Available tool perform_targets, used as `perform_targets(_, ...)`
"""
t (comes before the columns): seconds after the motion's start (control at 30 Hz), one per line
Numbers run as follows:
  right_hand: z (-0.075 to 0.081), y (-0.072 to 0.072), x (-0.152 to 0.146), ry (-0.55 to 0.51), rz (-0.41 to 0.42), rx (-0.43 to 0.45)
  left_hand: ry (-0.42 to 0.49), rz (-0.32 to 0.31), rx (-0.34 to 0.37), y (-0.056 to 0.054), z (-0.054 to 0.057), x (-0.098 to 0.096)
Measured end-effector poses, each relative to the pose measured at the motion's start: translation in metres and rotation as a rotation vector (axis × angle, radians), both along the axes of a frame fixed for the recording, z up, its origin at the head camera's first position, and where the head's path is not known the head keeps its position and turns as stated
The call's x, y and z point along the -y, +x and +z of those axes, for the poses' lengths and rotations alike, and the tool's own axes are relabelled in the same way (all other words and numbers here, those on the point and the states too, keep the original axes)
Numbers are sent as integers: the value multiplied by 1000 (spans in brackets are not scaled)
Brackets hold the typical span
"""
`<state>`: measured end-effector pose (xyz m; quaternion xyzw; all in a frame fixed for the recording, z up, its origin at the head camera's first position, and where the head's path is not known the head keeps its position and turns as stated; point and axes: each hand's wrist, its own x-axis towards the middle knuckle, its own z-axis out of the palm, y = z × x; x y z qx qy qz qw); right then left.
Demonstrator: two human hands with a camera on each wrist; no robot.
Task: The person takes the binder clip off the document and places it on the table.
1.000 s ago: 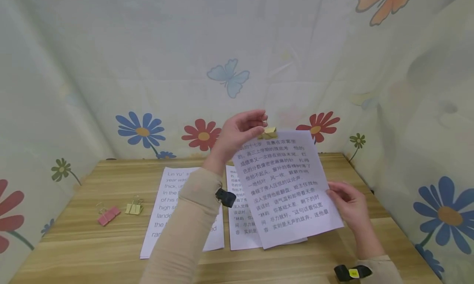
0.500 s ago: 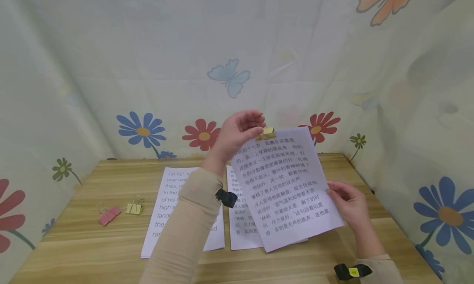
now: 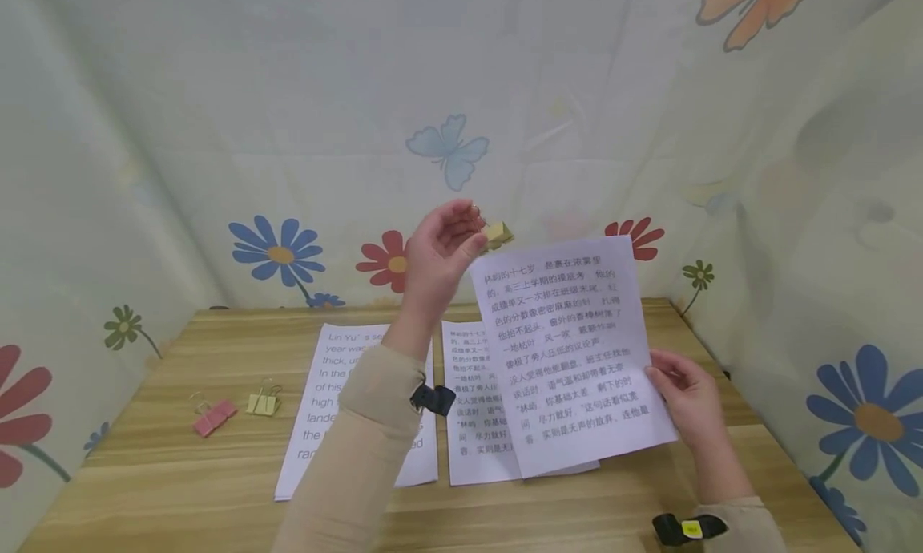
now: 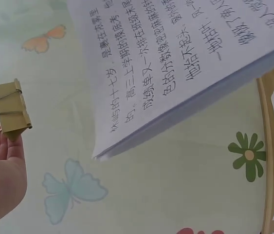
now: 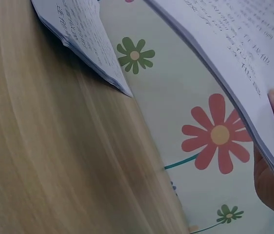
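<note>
My left hand (image 3: 441, 252) pinches a yellow binder clip (image 3: 497, 235), held up just beyond the top left corner of a sheaf of printed paper (image 3: 570, 353). In the left wrist view the clip (image 4: 11, 108) is apart from the sheaf (image 4: 175, 63), with a gap between them. My right hand (image 3: 685, 397) grips the sheaf by its right edge, thumb in front, and keeps it raised and tilted. The right wrist view shows the thumb pressing on the sheaf (image 5: 224, 63), which is several sheets thick.
Under the raised sheaf lies another stack with the same print (image 3: 469, 393). Left of it is a stack with English text (image 3: 346, 425), partly behind my left forearm. A pink binder clip (image 3: 215, 417) and a second yellow binder clip (image 3: 264, 401) lie on the wooden table (image 3: 180, 489).
The yellow binder clip has come off the top edge of the sheaf. My left hand has moved up and left with it, while the sheaf has shifted slightly right.
</note>
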<state>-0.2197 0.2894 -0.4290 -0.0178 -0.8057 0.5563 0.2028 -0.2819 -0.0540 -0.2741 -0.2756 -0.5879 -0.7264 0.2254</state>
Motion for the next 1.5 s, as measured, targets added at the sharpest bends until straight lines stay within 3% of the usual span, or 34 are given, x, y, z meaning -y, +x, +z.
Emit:
perform_targets(0.13,-4,-3,-3,-50,-6,17,-63,-30,34,6,-16,6)
perform_targets(0.33,-8,-4,-5,-52,-38,70,-182,-41,126,17,-52,14)
perform_targets(0.53,-9,-3,-5,-64,-89,170,-242,-48,225,26,-89,25)
perform_targets(0.77,-11,-5,-7,-98,-126,238,-292,-26,289,30,-118,45)
perform_targets(0.9,-14,-6,-9,-94,-140,251,-305,2,312,32,-129,60)
perform_targets(1.13,-19,-8,-10,-100,-144,250,-407,116,380,37,-140,94)
perform_targets(1.5,-19,-9,-10,-137,-153,261,-546,242,436,55,-144,156)
